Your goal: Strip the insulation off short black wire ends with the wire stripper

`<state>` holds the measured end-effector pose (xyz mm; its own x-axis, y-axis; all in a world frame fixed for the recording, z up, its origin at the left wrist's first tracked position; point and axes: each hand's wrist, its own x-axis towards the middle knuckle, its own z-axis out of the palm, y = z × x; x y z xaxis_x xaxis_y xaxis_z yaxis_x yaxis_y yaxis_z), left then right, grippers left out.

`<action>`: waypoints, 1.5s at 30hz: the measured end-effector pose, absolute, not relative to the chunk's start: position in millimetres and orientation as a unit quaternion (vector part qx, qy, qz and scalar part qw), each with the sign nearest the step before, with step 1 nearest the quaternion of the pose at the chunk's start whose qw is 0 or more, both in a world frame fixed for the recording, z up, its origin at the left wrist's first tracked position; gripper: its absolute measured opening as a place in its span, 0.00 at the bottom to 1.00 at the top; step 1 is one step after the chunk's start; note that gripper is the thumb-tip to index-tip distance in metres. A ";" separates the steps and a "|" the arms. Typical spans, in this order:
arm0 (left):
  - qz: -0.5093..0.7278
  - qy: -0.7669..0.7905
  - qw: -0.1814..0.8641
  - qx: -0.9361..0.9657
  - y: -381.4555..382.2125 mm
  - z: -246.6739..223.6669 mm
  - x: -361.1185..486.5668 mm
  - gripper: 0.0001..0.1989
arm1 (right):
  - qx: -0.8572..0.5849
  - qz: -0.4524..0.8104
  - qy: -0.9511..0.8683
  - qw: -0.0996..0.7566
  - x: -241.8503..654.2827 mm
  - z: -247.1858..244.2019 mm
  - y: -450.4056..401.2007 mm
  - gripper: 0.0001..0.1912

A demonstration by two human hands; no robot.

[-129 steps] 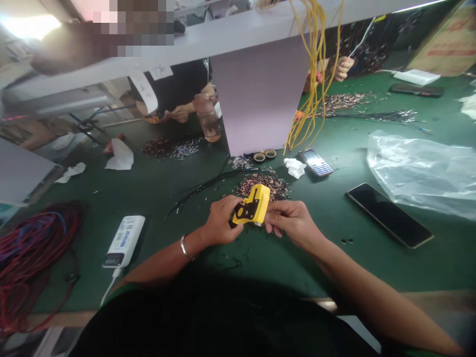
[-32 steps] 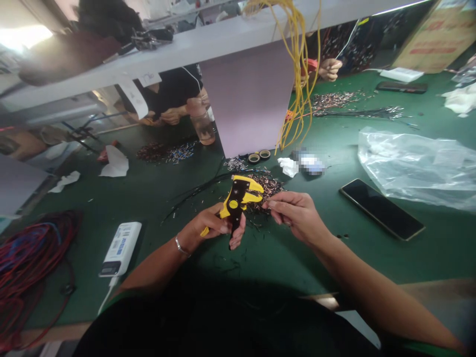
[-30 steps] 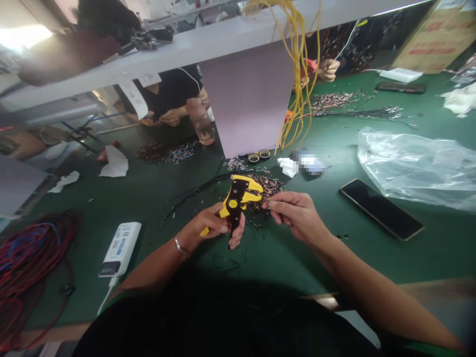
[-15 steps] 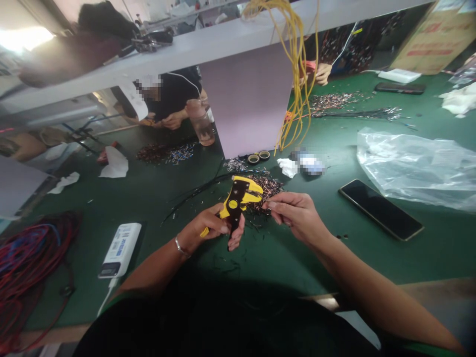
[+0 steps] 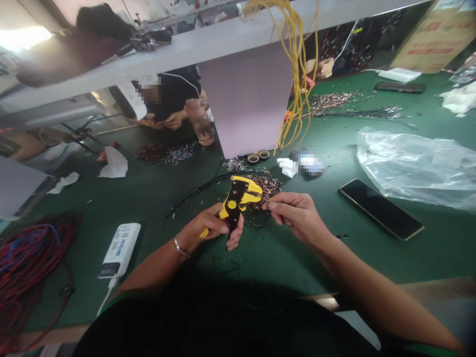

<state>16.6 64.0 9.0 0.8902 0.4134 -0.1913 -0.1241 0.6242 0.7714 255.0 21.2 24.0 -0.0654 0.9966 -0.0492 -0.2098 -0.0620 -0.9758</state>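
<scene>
1. Head view: our left hand [image 5: 206,229] has its fingers closed around a yellow wire stripper [image 5: 235,203].
2. Our right hand [image 5: 296,214] sits just beside the stripper, fingertips pinched narrow; we cannot tell if they hold anything.
3. A heap of cut wire pieces [image 5: 268,188] lies just beyond both hands' fingers.

Nothing can be read clearly. The white power bank [image 5: 119,250] at near left carries a printed label with a barcode-like patch and small blue print, too small to read. The cardboard box [image 5: 439,34] at far right shows red printed lines, too blurred to read.
</scene>
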 end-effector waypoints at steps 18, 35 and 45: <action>0.154 0.172 0.882 0.412 66.0 6.3 16.4 0.14 | -0.435 0.593 -0.431 0.523 254.5 29.6 20.6 0.06; 0.148 0.162 0.887 0.407 66.6 5.4 15.3 0.15 | -0.430 0.607 -0.420 0.520 255.2 26.8 20.7 0.06; 0.152 0.165 0.884 0.411 66.0 5.5 16.0 0.16 | -0.432 0.612 -0.418 0.513 254.2 25.4 21.1 0.07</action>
